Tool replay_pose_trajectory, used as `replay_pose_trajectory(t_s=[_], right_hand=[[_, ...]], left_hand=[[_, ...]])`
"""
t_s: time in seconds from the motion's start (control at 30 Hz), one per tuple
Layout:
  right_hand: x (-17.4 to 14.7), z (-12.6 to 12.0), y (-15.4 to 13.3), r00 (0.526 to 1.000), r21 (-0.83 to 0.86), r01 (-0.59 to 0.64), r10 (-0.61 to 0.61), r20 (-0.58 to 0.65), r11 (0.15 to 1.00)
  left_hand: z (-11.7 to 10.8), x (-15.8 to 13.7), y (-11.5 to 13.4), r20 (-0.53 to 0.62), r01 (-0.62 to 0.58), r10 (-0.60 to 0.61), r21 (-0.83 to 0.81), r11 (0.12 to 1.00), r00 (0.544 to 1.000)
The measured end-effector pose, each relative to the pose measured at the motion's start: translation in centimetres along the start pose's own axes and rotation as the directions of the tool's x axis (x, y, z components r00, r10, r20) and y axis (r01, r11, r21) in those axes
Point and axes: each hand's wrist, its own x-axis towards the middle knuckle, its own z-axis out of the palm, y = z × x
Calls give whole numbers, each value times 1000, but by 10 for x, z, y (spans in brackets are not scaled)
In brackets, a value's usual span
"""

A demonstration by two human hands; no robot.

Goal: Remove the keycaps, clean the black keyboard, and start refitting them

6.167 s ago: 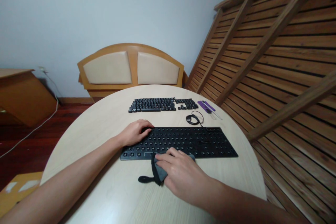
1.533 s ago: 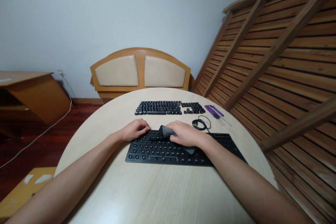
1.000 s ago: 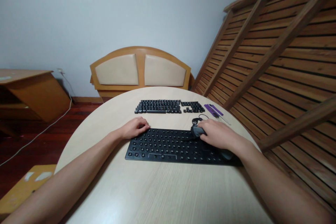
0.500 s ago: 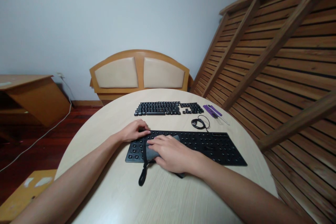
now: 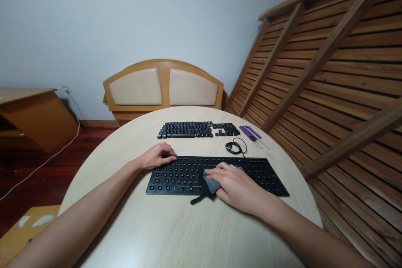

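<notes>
A black keyboard base point(image 5: 185, 176) stripped of its keycaps lies on the round table, its switches showing in rows. At its far left corner my left hand point(image 5: 158, 155) is closed on the edge, fingers curled and thumb over the top. My right hand point(image 5: 234, 184) presses a grey cloth point(image 5: 212, 185) with a black edge and strap down on the middle of the keyboard base. Part of the cloth is hidden under the palm and fingers. The black strap point(image 5: 197, 200) trails off the near edge onto the table.
Loose black keycaps point(image 5: 186, 129) stand in keyboard order farther back on the table point(image 5: 125, 234). A coiled cable point(image 5: 233, 148) runs from the base. Purple tools point(image 5: 250, 133) lie at the right. A slatted wooden frame point(image 5: 314, 92) leans close on the right.
My right hand has slid the cloth to the right across the keyboard base, uncovering switches on the left. My left hand stays at the corner. The view has shifted slightly.
</notes>
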Motion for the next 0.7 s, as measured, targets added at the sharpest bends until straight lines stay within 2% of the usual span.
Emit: replay_pose_trajectory(t_s=[0.27,0.43,0.53,0.7], right_hand=[[-38,-12,31,985,-33,-171,170,-25,985],[-42,-26,38,966,-117,-257,253,-50,959],[-30,-29,36,970,-129,-231,218,-107,964],[2,-19,33,983,-86,-74,59,-172,994]], left_hand=[[0,0,1,3,4,-4,8,1000,1000],[-1,0,2,6,3,-3,19,1000,1000],[-4,-1,7,18,15,-17,77,997,1000],[1,0,31,-19,69,-66,243,967,998]])
